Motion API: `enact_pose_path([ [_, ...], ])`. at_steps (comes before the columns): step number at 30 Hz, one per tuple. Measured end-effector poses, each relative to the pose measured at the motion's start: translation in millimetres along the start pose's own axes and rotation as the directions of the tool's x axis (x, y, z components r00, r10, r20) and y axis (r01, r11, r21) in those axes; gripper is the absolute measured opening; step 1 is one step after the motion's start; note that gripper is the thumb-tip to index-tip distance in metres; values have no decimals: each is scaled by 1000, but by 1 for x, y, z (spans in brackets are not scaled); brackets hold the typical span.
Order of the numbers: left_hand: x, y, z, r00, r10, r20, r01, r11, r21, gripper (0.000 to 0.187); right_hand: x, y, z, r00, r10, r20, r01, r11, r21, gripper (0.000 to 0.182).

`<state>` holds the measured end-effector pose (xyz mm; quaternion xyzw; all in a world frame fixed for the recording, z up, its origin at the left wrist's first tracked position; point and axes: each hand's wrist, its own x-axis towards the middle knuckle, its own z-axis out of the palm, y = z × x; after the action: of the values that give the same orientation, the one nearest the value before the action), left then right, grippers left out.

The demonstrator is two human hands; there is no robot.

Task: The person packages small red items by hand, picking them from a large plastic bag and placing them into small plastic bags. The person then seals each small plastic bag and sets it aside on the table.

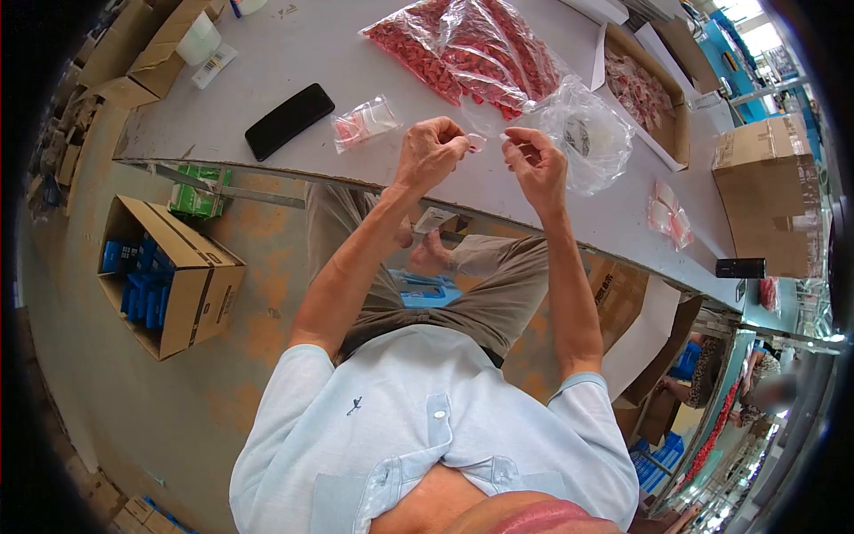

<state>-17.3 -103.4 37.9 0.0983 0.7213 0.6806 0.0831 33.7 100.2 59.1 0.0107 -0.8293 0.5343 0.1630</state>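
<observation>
Over the table's near edge, my left hand (432, 153) is closed, with thumb and forefinger pinching a small clear plastic bag (477, 141). A hint of red shows by its fingertips. Facing it, my right hand (539, 167) is closed in a pinch too; a whitish bit shows at its fingertips, too small to name. Beyond both hands lies a big clear bag of small red pieces (471, 49). Its crumpled, see-through end (587, 133) spreads just right of my right hand. Left of my left hand are a small filled packet (365, 125) and a black phone (289, 121).
An open carton (645, 98) of small packets stands at the back right. Several packets (667, 215) lie near the right edge, by a cardboard box (769, 196) and a black object (740, 268). A carton of blue boxes (173, 276) sits on the floor. Other people work at far right.
</observation>
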Motion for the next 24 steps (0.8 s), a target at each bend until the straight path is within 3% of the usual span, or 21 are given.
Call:
enact_pose_path([
  [1,0,2,0,999,0,36,1,1000,-13,14,-1,-5,-1,1000,0,-6,0,1000,1,21],
  [3,-1,4,3,997,8,80,-8,1000,-2,15,-5,-16,-3,988,-140,63,145,986,-82,23],
  [7,-2,7,6,984,22,179,-29,999,37,17,-4,-9,-6,974,-166,154,176,983,-53,21],
  [11,-2,6,4,974,-24,226,22,1000,8,22,-9,10,-7,986,-19,167,4,996,88,12],
  [13,-1,6,5,990,4,141,2,999,-44,26,-13,7,-7,987,52,150,-74,987,142,11],
  [15,-11,16,13,991,46,123,-40,998,-47,25,-16,2,-4,990,112,90,-136,925,356,11],
  [17,-18,19,16,992,82,100,-77,996,-50,25,-19,5,-4,988,111,107,-142,924,355,11],
  [19,-19,13,16,978,74,196,-35,980,-195,18,-21,4,-3,986,110,127,-149,923,354,12],
  [22,-23,6,14,977,14,214,27,983,-184,16,-30,-6,-6,977,134,168,-180,936,302,13],
  [24,-23,2,16,976,15,219,23,984,-174,15,-29,-12,-5,980,144,135,-187,899,396,13],
])
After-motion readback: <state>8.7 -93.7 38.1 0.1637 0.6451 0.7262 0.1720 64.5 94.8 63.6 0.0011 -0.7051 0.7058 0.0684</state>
